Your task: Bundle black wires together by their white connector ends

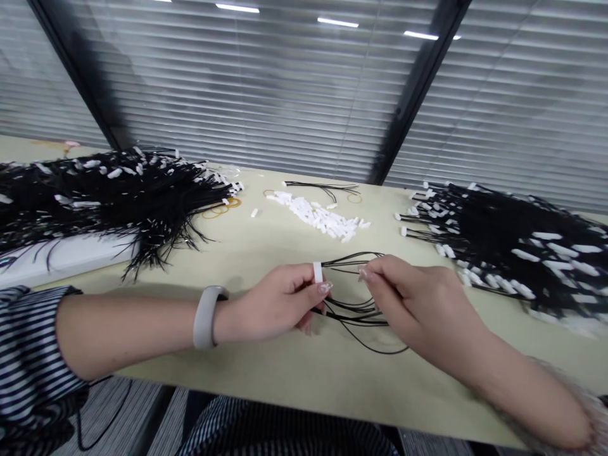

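Between thumb and forefinger, my left hand (285,301) pinches a small white plastic connector (318,272). Thin black wires (361,320) run from it and from under the fingers, looping to the right above the table. My right hand (418,304) is closed in a pinch at one of the upper wires, a short way right of the connector. The tip between its fingers is too small to make out. Beyond both hands lies a loose pile of white connectors (318,215).
At the left, a large heap of black wires (156,202) with white ends lies over a white box (76,253). Another heap of wired connectors (503,240) is at the right. A small wire bundle (327,185) and yellow rubber bands (222,208) lie towards the back, before window blinds.
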### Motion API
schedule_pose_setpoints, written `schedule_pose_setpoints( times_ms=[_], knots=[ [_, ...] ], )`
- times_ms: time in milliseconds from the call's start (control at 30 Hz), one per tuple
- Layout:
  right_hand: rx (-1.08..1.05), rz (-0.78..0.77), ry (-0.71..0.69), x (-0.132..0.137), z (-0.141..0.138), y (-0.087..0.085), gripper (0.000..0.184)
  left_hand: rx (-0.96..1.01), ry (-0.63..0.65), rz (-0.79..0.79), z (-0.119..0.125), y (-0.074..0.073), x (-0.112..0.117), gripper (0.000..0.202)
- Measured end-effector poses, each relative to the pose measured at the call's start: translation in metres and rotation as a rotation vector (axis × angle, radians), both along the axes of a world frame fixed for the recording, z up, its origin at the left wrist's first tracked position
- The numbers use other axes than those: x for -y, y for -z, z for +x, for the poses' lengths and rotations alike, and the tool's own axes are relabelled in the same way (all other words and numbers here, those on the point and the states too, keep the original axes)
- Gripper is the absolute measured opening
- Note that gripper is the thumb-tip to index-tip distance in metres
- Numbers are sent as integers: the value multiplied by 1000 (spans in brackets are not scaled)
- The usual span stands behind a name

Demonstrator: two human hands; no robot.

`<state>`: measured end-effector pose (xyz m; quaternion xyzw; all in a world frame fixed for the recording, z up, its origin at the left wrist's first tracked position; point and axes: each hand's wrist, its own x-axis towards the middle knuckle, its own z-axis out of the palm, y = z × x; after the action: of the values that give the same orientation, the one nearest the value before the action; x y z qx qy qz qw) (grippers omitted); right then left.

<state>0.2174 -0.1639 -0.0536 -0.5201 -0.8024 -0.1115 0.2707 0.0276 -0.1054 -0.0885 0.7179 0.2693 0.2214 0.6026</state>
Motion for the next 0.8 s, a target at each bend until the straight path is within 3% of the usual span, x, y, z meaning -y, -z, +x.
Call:
schedule_pose_setpoints(
  times_ms=[233, 633, 800],
  knots=[
    [-81, -93, -53, 0, -3, -2, 19, -14, 13, 28, -1, 0, 1, 27],
    [29, 50, -86, -2, 0, 2, 15, -53, 27, 34, -1, -2, 1, 27],
    [54, -43, -72, -6, 1, 4, 15, -57, 69, 58, -3, -3, 2, 27]
  ],
)
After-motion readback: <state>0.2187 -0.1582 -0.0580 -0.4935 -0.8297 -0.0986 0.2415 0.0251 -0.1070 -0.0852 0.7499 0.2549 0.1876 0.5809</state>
